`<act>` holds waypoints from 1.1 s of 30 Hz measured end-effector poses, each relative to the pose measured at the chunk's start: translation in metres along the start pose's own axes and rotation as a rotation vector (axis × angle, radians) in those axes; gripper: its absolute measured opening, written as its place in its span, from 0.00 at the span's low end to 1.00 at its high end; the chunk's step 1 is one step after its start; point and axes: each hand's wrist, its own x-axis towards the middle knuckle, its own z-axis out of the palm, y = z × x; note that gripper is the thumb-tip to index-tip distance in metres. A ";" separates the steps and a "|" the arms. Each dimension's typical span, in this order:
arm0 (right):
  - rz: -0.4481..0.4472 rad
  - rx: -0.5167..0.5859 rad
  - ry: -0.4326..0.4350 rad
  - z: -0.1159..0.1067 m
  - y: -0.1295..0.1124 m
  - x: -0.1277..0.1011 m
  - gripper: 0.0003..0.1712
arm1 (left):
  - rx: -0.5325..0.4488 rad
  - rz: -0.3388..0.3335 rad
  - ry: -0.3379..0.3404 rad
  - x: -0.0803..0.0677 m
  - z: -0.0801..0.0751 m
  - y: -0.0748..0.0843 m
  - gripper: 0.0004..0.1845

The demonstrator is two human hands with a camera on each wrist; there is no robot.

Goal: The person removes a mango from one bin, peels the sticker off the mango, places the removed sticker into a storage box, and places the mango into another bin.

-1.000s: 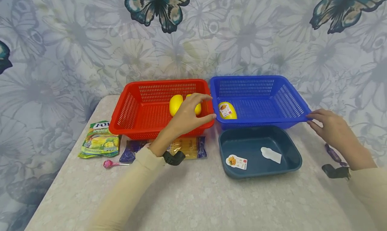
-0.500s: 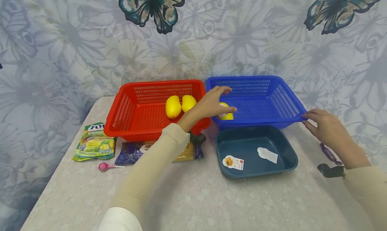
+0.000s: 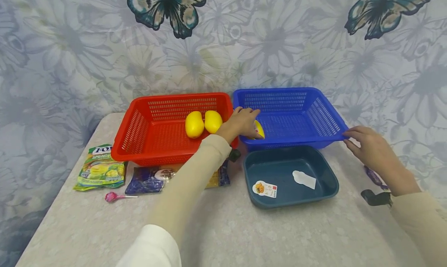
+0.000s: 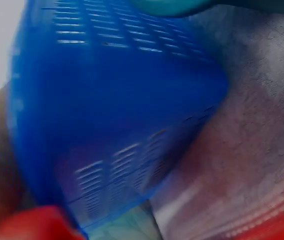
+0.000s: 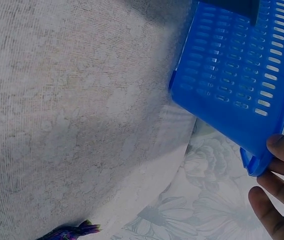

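Observation:
My left hand [image 3: 249,123] reaches into the blue basket [image 3: 297,104] and curls over a yellow fruit [image 3: 259,128] at the basket's near left corner, hiding most of it. My right hand [image 3: 349,138] pinches the basket's front right corner. In the right wrist view the fingertips [image 5: 282,147] close on the corner of the blue basket [image 5: 237,65]. Two more yellow fruits [image 3: 194,124] [image 3: 213,121] lie side by side in the red basket [image 3: 167,158]. The left wrist view shows only a blurred wall of the blue basket [image 4: 112,100].
A dark teal tray [image 3: 324,189] in front of the blue basket holds two stickers [image 3: 264,189] [image 3: 304,179]. A green snack packet [image 3: 100,168], a purple packet [image 3: 146,179] and a pink lollipop [image 3: 111,197] lie left of it. A purple candy [image 3: 373,177] lies by my right wrist.
My left hand has moved right from above the red basket into the blue basket and come down onto the yellow fruit. My right hand has stayed on the basket's corner.

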 end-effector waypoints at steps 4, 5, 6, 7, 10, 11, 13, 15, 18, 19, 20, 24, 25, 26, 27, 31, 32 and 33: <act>-0.008 0.000 0.005 0.001 0.000 0.000 0.13 | 0.107 -0.053 -0.030 0.002 0.004 0.000 0.48; -0.013 0.001 0.008 0.001 0.000 0.000 0.13 | 0.117 -0.064 -0.039 0.003 0.004 0.001 0.47; -0.016 0.000 0.013 0.001 0.000 0.000 0.13 | 0.127 -0.073 -0.051 0.003 0.004 0.002 0.45; -0.018 0.000 0.015 0.001 0.001 0.000 0.13 | 0.133 -0.082 -0.060 0.004 0.004 0.003 0.43; -0.023 0.004 0.023 0.002 0.002 0.000 0.13 | 0.146 -0.110 -0.092 0.006 0.004 0.007 0.40; -0.022 0.006 0.024 0.002 0.002 0.000 0.13 | 0.154 -0.118 -0.101 0.008 0.004 0.008 0.40; -0.025 0.010 0.031 0.003 0.001 0.000 0.13 | 0.167 -0.126 -0.108 0.010 0.005 0.009 0.39; -0.023 0.015 0.032 0.003 0.000 0.001 0.13 | 0.181 -0.127 -0.119 0.012 0.005 0.009 0.41; -0.015 0.014 0.026 0.002 -0.001 0.001 0.13 | 0.197 -0.114 -0.136 0.016 0.006 0.009 0.44; -0.013 0.014 0.023 0.002 -0.001 0.001 0.13 | 0.202 -0.110 -0.142 0.016 0.005 0.008 0.45; -0.010 0.014 0.020 0.002 -0.001 0.001 0.13 | 0.209 -0.107 -0.147 0.016 0.005 0.008 0.46; 0.003 0.008 0.007 0.001 -0.001 0.001 0.13 | 0.210 -0.083 -0.121 0.017 0.006 0.004 0.43; 0.005 0.007 0.004 0.001 -0.001 0.001 0.13 | 0.197 -0.075 -0.107 0.018 0.007 0.003 0.42; 0.007 0.006 0.002 0.001 -0.001 0.001 0.13 | 0.180 -0.067 -0.092 0.018 0.007 0.002 0.42; 0.010 0.005 0.000 0.001 -0.001 0.001 0.13 | 0.162 -0.060 -0.078 0.018 0.008 0.001 0.43; -0.007 0.006 0.015 0.002 -0.002 0.000 0.13 | 0.085 -0.047 -0.023 0.017 0.008 -0.001 0.48; -0.012 0.006 0.020 0.002 -0.001 0.000 0.13 | 0.064 -0.044 -0.007 0.016 0.007 -0.001 0.49; -0.017 0.006 0.026 0.002 -0.001 0.000 0.14 | 0.047 -0.041 0.008 0.015 0.007 -0.001 0.50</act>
